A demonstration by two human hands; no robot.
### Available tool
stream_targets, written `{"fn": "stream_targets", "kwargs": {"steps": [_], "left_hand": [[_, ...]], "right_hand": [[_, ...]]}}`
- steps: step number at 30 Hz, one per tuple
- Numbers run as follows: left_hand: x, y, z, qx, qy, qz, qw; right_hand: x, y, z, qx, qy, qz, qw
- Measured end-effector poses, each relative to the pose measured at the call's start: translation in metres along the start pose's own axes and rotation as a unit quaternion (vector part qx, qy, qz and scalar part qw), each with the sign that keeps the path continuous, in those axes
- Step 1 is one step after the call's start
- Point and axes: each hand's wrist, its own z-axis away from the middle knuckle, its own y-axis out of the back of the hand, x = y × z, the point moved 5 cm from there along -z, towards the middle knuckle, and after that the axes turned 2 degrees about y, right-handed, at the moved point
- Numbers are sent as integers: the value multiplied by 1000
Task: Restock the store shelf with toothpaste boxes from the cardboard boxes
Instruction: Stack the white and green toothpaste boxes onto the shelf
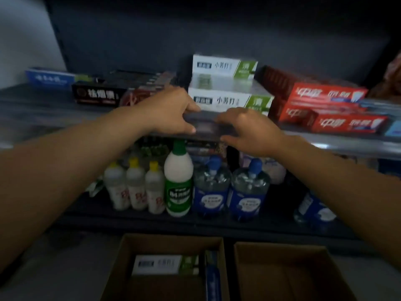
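Note:
My left hand (173, 111) and my right hand (249, 129) both grip a dark toothpaste box (206, 126) held flat at the front edge of the upper shelf (43, 109). Right behind it stands a stack of white and green toothpaste boxes (230, 92). Black boxes (102, 94) lie to the left, red boxes (325, 107) to the right. On the floor below, the left cardboard box (169, 268) holds a white and green box (160, 265) and a blue one (212, 279). The right cardboard box (288, 276) shows only its brown inside.
A blue box (50, 78) lies far left on the upper shelf. The lower shelf carries small yellow-capped bottles (134, 185), a green and white bottle (179, 181) and blue-labelled clear bottles (230, 187). Grey floor lies left of the cartons.

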Motion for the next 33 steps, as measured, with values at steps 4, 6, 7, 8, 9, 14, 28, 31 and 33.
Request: {"fn": "stream_targets", "kwargs": {"steps": [4,6,7,8,9,14,28,31,33], "left_hand": [[5,-55,40,-76,0,-2,997],[9,-88,59,-118,1,20,993],[9,-104,66,-137,0,23,990],[8,-119,73,-149,1,24,988],[5,-134,80,-160,5,30,987],[-16,-209,126,-250,13,57,967],[-92,-349,194,-368,142,89,915],[-100,-362,198,-373,152,92,911],[-105,-367,200,-371,150,100,911]], "right_hand": [[-25,-54,42,-21,40,-13,999],[-39,-76,59,-18,65,-17,998],[-46,-87,66,-18,72,-25,997],[-53,-99,74,-23,75,-35,996],[-61,-112,81,-34,78,-47,995],[-105,-191,113,-149,70,-125,978],[-155,-380,142,-390,-50,-144,908],[-160,-401,141,-404,-66,-128,903],[-165,-409,141,-398,-75,-119,907]]}}
